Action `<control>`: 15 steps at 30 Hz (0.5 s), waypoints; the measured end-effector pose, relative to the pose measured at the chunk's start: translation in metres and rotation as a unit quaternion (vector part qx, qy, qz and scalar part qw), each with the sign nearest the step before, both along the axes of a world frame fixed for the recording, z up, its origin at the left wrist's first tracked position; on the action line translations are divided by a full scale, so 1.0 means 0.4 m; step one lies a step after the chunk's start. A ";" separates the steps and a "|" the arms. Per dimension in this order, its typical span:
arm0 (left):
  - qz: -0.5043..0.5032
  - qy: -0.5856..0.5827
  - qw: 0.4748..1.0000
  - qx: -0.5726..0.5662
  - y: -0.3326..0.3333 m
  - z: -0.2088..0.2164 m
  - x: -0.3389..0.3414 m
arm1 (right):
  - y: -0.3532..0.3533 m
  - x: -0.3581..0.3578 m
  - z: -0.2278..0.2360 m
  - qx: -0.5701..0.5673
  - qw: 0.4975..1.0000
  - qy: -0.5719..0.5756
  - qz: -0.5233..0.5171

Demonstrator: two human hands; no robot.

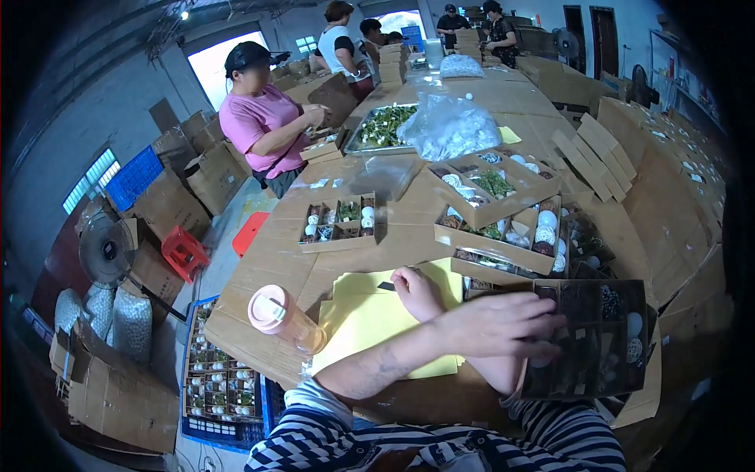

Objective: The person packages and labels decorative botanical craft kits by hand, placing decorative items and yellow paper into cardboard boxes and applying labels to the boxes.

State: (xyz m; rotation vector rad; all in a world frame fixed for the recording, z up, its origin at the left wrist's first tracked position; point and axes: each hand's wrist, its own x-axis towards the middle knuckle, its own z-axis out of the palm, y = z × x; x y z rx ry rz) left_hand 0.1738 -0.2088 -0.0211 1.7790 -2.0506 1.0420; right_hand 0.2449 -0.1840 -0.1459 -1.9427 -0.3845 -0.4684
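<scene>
My forearms cross. My left hand (507,324) reaches to the right over a dark divided box (582,385), fingers stretched and slightly apart at its left compartments; nothing shows in them. The box stands tilted and holds white balls (634,324) and dark patterned pieces. Beneath the left arm, my right hand (419,293) comes up leftward over yellow paper sheets (362,318). Its fingers are curled beside a small black strip (386,286); what they hold, if anything, is hidden.
Filled divided boxes (511,228) are stacked beyond my hands; another box (338,241) sits left. A lidded cup (287,318) stands near the left edge. Farther off are a plastic bag of white pieces (452,130) and a greenery tray (385,126). A pink-shirted person (263,118) works left.
</scene>
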 end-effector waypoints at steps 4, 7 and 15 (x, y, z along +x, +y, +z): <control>-0.057 0.032 0.997 0.036 -0.050 0.032 -0.030 | -0.006 -0.027 0.033 -0.029 0.999 -0.034 -0.004; -0.084 0.026 0.995 0.052 -0.068 0.049 -0.026 | 0.007 -0.041 0.033 -0.124 0.985 -0.114 -0.040; -0.076 0.044 0.994 0.069 -0.103 0.080 -0.039 | 0.061 -0.031 -0.016 -0.326 0.934 -0.144 -0.031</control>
